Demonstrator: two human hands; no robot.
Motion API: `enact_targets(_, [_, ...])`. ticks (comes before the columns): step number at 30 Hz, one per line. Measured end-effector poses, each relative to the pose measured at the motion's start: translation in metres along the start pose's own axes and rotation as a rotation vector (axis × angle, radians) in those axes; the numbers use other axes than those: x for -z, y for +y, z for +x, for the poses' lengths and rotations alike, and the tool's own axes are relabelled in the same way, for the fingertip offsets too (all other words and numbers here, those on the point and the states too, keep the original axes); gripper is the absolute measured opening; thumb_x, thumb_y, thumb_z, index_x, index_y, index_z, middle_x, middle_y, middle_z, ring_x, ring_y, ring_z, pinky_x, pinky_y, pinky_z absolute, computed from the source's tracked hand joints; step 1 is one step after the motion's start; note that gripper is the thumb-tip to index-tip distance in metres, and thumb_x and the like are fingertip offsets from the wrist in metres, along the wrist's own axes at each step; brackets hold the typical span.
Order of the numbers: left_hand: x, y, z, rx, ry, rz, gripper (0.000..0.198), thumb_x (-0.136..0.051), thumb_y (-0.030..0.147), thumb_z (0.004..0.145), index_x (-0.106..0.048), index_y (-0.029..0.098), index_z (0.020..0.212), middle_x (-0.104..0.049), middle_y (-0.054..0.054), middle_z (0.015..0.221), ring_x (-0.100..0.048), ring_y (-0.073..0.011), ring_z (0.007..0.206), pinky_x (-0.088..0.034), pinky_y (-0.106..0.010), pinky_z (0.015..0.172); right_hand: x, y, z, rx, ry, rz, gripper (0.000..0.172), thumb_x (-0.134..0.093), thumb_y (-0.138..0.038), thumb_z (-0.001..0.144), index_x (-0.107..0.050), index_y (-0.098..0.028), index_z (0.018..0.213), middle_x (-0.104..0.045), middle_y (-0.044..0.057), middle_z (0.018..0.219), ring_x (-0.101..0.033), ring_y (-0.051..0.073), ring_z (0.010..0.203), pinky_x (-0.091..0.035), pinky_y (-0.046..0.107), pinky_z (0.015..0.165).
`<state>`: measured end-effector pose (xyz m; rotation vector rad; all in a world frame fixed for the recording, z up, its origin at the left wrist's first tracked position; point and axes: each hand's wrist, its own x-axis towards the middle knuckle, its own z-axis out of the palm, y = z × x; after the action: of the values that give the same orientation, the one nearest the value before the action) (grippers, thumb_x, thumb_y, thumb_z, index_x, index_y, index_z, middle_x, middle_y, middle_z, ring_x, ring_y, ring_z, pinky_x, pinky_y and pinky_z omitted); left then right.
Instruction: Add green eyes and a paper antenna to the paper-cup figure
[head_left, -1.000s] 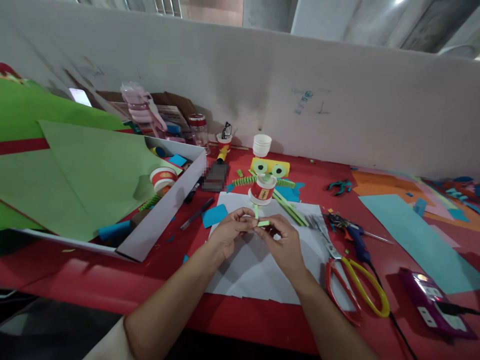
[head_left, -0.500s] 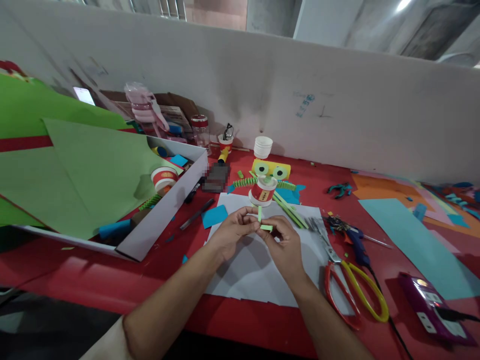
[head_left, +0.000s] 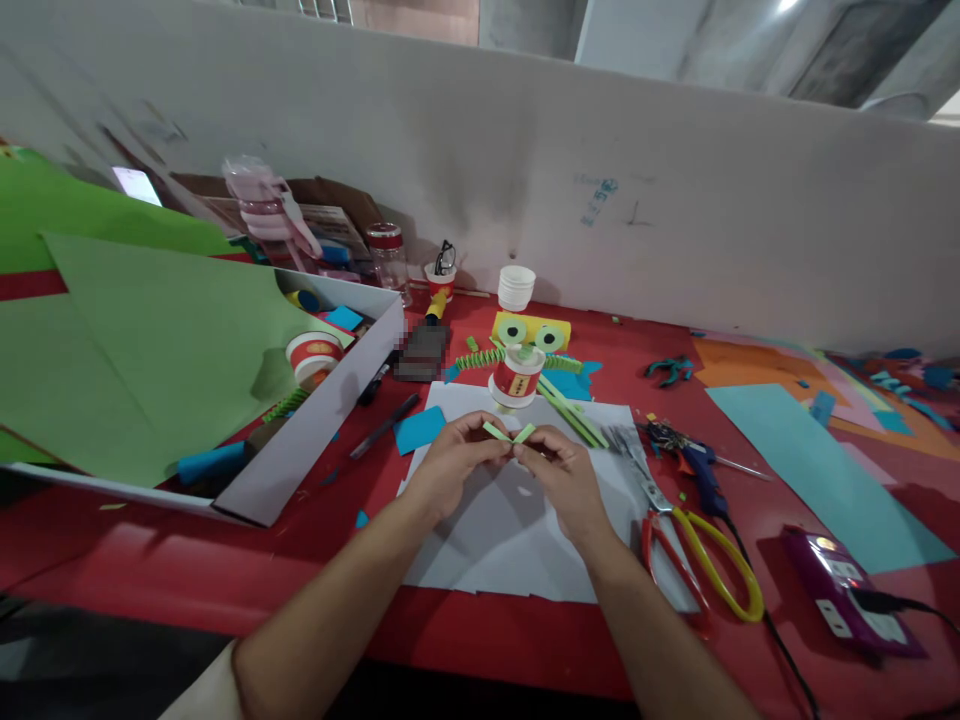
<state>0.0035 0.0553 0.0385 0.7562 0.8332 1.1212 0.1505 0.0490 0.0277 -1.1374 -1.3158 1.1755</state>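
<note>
My left hand (head_left: pixel 450 462) and my right hand (head_left: pixel 566 478) meet over a white sheet (head_left: pixel 502 530) on the red table. Together they pinch two thin green paper strips (head_left: pixel 508 434) that cross in a shallow V between the fingertips. Just beyond the hands stands a small paper cup figure (head_left: pixel 514 377) with a red band and green accordion-folded arms (head_left: pixel 480 360). Behind it lies a yellow piece with two green eye rings (head_left: pixel 531 331). More green strips (head_left: pixel 574 412) lie to the right of the cup.
Scissors with red and yellow handles (head_left: pixel 694 560) and a blue glue gun (head_left: pixel 701 468) lie right of the sheet, a purple power strip (head_left: pixel 847 603) further right. A white box (head_left: pixel 315 425) with green paper (head_left: pixel 150 340) sits left. Stacked white cups (head_left: pixel 516 288), a jar (head_left: pixel 386 255) and a grey partition wall stand behind.
The strips sat at a right angle, one upright and one flat; now both slant into a V. My hands have stayed together and shifted slightly up in the view.
</note>
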Motion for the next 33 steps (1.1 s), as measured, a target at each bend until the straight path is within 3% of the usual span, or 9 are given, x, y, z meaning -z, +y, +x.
enact_targets(5, [0.0027, 0.0003, 0.0011, 0.06, 0.029, 0.033, 0.019, -0.076, 0.012, 0.059, -0.063, 0.016, 0.073, -0.067, 0.0, 0.062, -0.059, -0.0089, 0.057, -0.044, -0.019, 0.06, 0.0009, -0.0023, 0.0021, -0.149, -0.004, 0.096, 0.011, -0.071, -0.03, 0.069, -0.069, -0.019, 0.072, -0.06, -0.002, 0.064, -0.047, 0.012, 0.06, -0.035, 0.024, 0.055])
enact_targets(8, [0.0047, -0.0002, 0.0043, 0.131, 0.043, -0.058, 0.021, -0.077, 0.012, 0.057, -0.06, 0.016, 0.071, -0.067, 0.0, 0.062, -0.061, -0.0097, 0.058, -0.047, -0.019, 0.061, 0.0013, -0.0025, 0.0018, -0.148, -0.023, 0.136, 0.015, -0.068, -0.032, 0.072, -0.071, -0.019, 0.079, -0.063, -0.001, 0.069, -0.049, 0.012, 0.061, -0.037, 0.024, 0.056])
enact_targets(12, [0.0059, 0.0014, 0.0074, 0.2, 0.087, -0.15, 0.023, -0.077, 0.011, 0.054, -0.06, 0.015, 0.069, -0.062, 0.002, 0.056, -0.057, -0.0069, 0.052, -0.044, -0.015, 0.051, 0.0008, -0.0019, -0.001, 0.042, -0.032, 0.033, 0.02, -0.07, -0.026, 0.071, -0.07, -0.022, 0.091, -0.065, 0.001, 0.083, -0.055, 0.013, 0.068, -0.043, 0.025, 0.061])
enact_targets(16, [0.0055, 0.003, 0.0068, 0.207, 0.09, -0.129, 0.025, -0.078, 0.011, 0.052, -0.059, 0.015, 0.067, -0.055, 0.005, 0.05, -0.046, -0.003, 0.042, -0.028, -0.013, 0.038, -0.0015, -0.0011, -0.004, 0.287, 0.033, -0.213, 0.011, -0.068, -0.021, 0.077, -0.069, -0.021, 0.088, -0.063, 0.002, 0.084, -0.056, 0.013, 0.069, -0.043, 0.024, 0.059])
enact_targets(19, [0.0045, 0.0031, 0.0053, 0.199, 0.071, -0.097, 0.025, -0.079, 0.013, 0.052, -0.059, 0.015, 0.066, -0.052, 0.007, 0.047, -0.042, -0.0021, 0.039, -0.022, -0.013, 0.036, -0.0023, -0.0007, -0.0041, 0.353, 0.07, -0.276, 0.006, -0.066, -0.019, 0.08, -0.07, -0.022, 0.084, -0.062, 0.002, 0.081, -0.057, 0.014, 0.07, -0.044, 0.025, 0.059])
enact_targets(22, [0.004, 0.0029, 0.0047, 0.182, 0.066, -0.076, 0.025, -0.079, 0.014, 0.052, -0.059, 0.015, 0.066, -0.054, 0.005, 0.049, -0.047, -0.0038, 0.043, -0.025, -0.013, 0.038, -0.0019, -0.0002, -0.003, 0.392, 0.086, -0.29, 0.008, -0.065, -0.016, 0.081, -0.07, -0.022, 0.082, -0.062, 0.002, 0.08, -0.058, 0.014, 0.072, -0.045, 0.024, 0.06])
enact_targets(27, [0.0055, 0.0007, 0.005, 0.14, 0.034, -0.05, 0.024, -0.079, 0.015, 0.054, -0.06, 0.015, 0.068, -0.061, 0.002, 0.058, -0.057, -0.0081, 0.055, -0.039, -0.016, 0.05, -0.0013, 0.0002, -0.0025, 0.383, 0.07, -0.273, 0.011, -0.063, -0.013, 0.081, -0.069, -0.022, 0.082, -0.061, 0.001, 0.081, -0.058, 0.014, 0.074, -0.045, 0.024, 0.062])
enact_targets(33, [0.0042, -0.0028, 0.0026, -0.002, 0.094, 0.078, 0.019, -0.078, 0.016, 0.058, -0.06, 0.015, 0.067, -0.061, 0.003, 0.059, -0.05, -0.0055, 0.053, -0.038, -0.017, 0.052, -0.0011, 0.0005, -0.0033, 0.207, 0.031, -0.162, 0.009, -0.066, -0.024, 0.077, -0.068, -0.021, 0.085, -0.062, 0.002, 0.085, -0.058, 0.014, 0.073, -0.044, 0.025, 0.06])
